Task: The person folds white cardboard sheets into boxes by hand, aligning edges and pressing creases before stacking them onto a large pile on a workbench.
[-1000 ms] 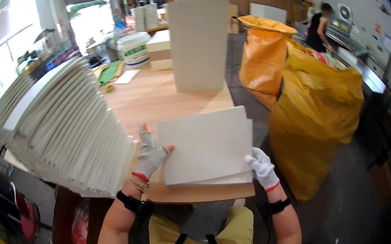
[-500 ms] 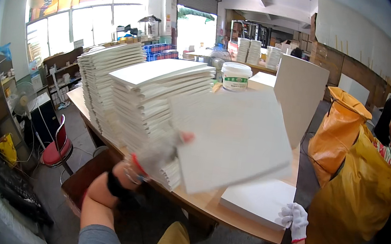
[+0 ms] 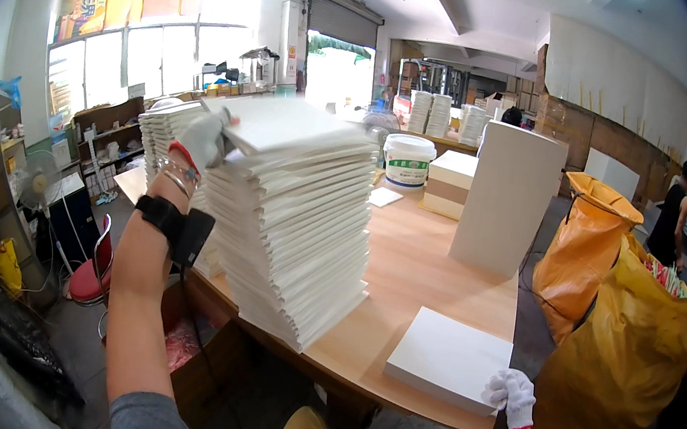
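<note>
My left hand (image 3: 201,139), in a white glove with a black wrist strap, is raised and grips the edge of the top white board (image 3: 286,124) on a tall leaning stack of white boards (image 3: 294,225). My right hand (image 3: 512,395), also gloved, rests on the near right corner of a low pile of white boards (image 3: 448,358) lying flat at the front edge of the wooden table (image 3: 418,272).
A white panel (image 3: 506,197) stands upright on the table, with a white bucket (image 3: 407,159) and a small box stack (image 3: 450,183) behind. Two large orange-yellow bags (image 3: 616,354) stand to the right. A person (image 3: 671,221) works at the far right. Shelves and a red stool (image 3: 93,273) are on the left.
My left hand carried one white board up from the low pile and set it on top of the tall stack. My view turned left; my right hand stayed at the low pile.
</note>
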Motion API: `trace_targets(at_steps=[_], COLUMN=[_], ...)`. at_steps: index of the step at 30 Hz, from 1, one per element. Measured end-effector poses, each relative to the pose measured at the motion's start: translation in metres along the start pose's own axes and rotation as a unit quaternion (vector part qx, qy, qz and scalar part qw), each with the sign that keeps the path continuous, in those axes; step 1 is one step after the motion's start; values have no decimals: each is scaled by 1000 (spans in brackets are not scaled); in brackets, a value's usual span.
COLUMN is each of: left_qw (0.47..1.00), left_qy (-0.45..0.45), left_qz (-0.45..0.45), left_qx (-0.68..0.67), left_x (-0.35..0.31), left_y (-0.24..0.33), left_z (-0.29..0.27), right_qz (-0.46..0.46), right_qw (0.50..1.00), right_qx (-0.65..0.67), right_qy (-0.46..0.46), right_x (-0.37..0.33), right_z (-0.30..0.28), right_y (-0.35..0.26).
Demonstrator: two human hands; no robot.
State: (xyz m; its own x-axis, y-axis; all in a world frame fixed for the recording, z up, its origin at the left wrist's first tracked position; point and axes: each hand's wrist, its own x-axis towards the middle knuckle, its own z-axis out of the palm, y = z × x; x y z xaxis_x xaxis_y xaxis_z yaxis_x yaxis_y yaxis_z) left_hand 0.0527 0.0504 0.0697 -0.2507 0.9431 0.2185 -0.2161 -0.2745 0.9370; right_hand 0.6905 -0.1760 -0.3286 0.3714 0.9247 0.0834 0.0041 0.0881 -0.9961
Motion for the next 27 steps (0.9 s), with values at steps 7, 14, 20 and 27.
trace_targets(at_steps=[7, 14, 20, 27], left_qw=[986, 693, 601, 594], left_qy=[-132, 212, -526, -657], left_qz=[100, 589, 541, 378], left_qx=[-16, 357, 262, 271], left_x=[31, -108, -236, -247], left_y=[-15, -58, -202, -366], left_z=[-50, 15, 156, 254], right_qz=[4, -23, -251, -140], right_qw=[1000, 995, 862, 736], right_qx=[-19, -54, -363, -649], right_qy=[4, 81, 249, 136], right_x=[7, -24, -68, -78], right_z=[-1, 8, 21, 39], right_y=[8, -17, 10, -10])
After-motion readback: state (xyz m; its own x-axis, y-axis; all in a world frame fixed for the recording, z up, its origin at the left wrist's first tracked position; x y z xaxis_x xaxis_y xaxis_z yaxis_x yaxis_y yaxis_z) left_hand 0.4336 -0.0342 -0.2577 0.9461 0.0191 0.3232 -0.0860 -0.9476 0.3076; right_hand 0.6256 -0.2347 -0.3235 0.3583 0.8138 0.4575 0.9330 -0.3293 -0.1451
